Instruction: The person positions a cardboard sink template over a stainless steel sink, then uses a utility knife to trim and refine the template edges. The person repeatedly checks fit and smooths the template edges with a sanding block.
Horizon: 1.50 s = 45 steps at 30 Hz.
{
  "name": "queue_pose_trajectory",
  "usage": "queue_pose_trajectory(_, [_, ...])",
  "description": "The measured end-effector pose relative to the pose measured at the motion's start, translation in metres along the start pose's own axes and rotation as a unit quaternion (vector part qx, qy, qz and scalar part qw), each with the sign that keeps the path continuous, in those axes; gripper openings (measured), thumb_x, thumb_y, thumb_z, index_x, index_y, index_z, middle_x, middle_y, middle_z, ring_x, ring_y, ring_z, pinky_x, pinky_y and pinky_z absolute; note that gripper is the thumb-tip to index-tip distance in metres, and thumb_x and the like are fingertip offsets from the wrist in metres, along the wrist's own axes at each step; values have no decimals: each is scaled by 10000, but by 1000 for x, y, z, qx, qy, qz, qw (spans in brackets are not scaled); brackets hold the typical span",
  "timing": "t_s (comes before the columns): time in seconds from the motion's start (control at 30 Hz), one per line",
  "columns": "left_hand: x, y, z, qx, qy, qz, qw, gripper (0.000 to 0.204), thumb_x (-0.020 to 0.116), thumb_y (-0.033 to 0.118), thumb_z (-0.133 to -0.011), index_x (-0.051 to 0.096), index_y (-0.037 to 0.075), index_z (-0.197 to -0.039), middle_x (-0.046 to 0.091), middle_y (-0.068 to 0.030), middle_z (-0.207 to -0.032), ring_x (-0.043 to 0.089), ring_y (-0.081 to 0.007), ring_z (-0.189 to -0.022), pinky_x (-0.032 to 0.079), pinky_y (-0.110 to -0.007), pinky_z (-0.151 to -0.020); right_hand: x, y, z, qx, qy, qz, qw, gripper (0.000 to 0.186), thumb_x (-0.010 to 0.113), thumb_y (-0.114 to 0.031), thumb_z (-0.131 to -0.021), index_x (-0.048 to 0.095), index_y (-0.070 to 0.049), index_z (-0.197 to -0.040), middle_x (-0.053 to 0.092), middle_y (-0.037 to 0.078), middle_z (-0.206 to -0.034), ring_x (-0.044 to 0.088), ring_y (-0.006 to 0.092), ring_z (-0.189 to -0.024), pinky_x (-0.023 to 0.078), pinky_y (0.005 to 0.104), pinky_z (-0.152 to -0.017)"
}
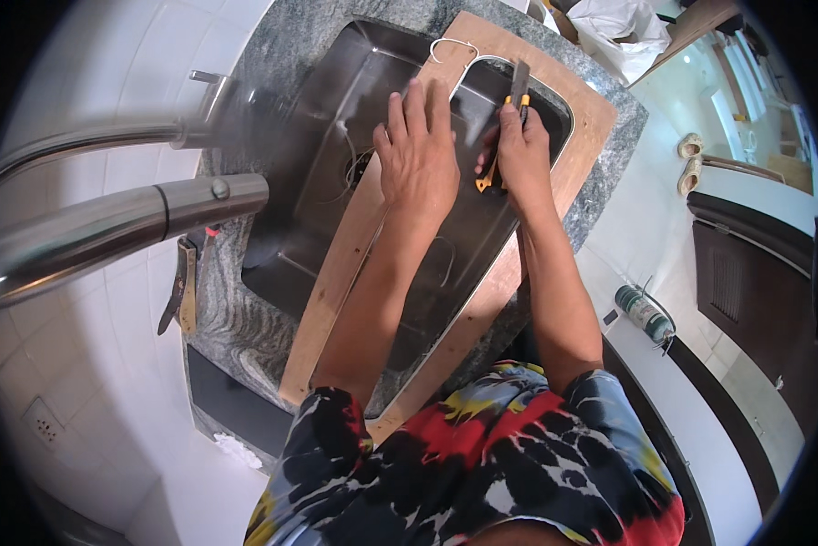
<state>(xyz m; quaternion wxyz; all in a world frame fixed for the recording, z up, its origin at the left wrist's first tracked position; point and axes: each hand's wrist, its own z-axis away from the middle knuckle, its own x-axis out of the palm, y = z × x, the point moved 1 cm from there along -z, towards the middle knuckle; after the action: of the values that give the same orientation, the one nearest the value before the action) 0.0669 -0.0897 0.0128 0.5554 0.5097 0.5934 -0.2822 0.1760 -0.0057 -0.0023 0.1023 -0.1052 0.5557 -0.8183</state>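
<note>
My right hand (525, 155) is wrapped round a utility knife (520, 84) with a yellow and black handle, its blade pointing away from me. The blade is by the inner edge of a wooden frame (593, 123) with a large cut-out. My left hand (420, 159) lies with fingers stretched out on the frame's left side, holding nothing. A thin white strip (456, 42) curls loose at the frame's far end, and a white edging follows the cut-out. Beneath the frame is a dark metal sink (286, 196) set in a grey stone counter (231, 314).
Two thick metal pipes, one a curved tube (99, 227), reach in from the left above the counter. Beside them lies a wooden-handled blade (187, 287). White plastic bags (620, 35) sit at the far right. On the floor are a green cylinder (645, 314) and slippers (690, 162).
</note>
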Motion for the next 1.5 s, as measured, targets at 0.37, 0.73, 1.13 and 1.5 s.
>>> queue_pose_trajectory(0.37, [16,-7,-18,40,15,94,995,636,714,98,-904,543,175,-1512,476,-199,-1542,440,-425,-1416,381,-535,-1130,-8,-22,-12,54,-62,-51,995,320,486,-304,-1110,501,14,-1085,600,96,-742,624,178,-502,514,317,-432])
queue_pose_trajectory(0.73, [15,-5,-17,72,34,5,997,457,667,149,-964,601,99,-1413,565,-198,-1450,516,-427,-1366,422,-519,-1132,-10,-6,-18,81,-97,-49,991,346,487,-309,-1108,522,34,-1078,619,109,-721,651,188,-517,524,335,-421])
queue_pose_trajectory(1.13, [6,-9,-53,-141,98,264,949,375,764,256,-923,738,-15,-1181,731,-221,-1177,698,-372,-1122,540,-426,-961,-16,-19,-20,85,-113,22,990,372,482,-316,-1097,545,51,-1102,643,122,-716,682,237,-522,540,376,-472])
queue_pose_trajectory(1.5, [34,4,-103,-188,109,266,939,246,782,247,-895,807,30,-1009,766,-181,-1003,743,-327,-909,568,-419,-802,-22,-17,-27,100,-153,9,983,332,501,-295,-1101,543,34,-1104,621,111,-695,657,222,-479,519,359,-420])
